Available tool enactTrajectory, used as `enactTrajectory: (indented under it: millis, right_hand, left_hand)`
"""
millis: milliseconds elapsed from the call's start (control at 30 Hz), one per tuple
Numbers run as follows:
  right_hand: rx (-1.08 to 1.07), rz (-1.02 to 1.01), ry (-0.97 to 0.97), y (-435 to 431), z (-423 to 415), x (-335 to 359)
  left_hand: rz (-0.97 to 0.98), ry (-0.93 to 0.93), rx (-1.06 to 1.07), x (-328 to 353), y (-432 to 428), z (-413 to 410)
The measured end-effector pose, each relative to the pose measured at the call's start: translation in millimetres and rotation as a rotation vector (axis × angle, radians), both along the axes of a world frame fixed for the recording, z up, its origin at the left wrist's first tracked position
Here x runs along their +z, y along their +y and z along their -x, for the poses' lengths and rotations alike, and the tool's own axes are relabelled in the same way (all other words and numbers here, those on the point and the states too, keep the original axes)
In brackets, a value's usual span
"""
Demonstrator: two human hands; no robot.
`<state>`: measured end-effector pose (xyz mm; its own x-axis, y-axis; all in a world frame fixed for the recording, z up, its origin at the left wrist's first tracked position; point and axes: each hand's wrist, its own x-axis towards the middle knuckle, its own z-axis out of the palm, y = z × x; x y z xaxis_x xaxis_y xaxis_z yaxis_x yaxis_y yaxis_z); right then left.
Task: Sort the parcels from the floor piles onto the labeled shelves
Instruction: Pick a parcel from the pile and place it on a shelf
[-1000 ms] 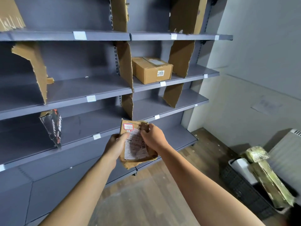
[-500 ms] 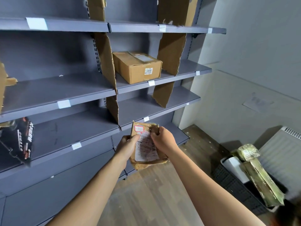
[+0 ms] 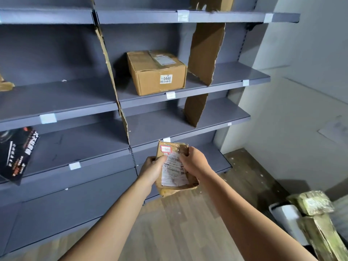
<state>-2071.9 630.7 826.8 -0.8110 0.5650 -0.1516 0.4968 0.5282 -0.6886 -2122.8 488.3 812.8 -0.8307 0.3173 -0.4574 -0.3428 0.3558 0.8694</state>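
A small crumpled brown parcel point(image 3: 174, 183) with a white shipping label and a red-edged sticker is held upright in front of the grey shelf unit point(image 3: 75, 95). My left hand point(image 3: 152, 169) grips its left edge with the thumb on the label. My right hand point(image 3: 194, 160) grips its upper right corner. On the shelf above stands a cardboard box point(image 3: 156, 71) marked 0448. White label tags point(image 3: 170, 95) sit on the shelf edges.
Torn cardboard dividers point(image 3: 204, 53) split the shelves into bays. A black printed parcel point(image 3: 16, 153) leans at the far left. At the lower right a dark basket holds a white parcel point(image 3: 288, 217) and greenish wrapped parcels point(image 3: 316, 213). A wood floor point(image 3: 178, 223) lies below.
The view has shifted right and closer to the shelves, so the 0448 box looks nearer. Both hands keep their hold on the brown parcel, which sits slightly further right.
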Motion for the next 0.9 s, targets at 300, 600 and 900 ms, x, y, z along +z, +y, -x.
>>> enactTrajectory:
  millis: [300,600,900]
  right_hand:
    - [0.06,0.022,-0.001,102.8,-2.7,2.7]
    - [-0.045,-0.016,-0.029,230.1,11.8,-17.2]
    - [-0.111,-0.018,-0.061,371.9,71.0,-38.0]
  left_hand:
    - [-0.021,0.028,-0.005,6.7,97.7,-16.0]
    - [-0.011,0.023,-0.038,-27.4,235.1,19.4]
    - [0.052,-0.002,-0.025,-56.9,385.0,91.3]
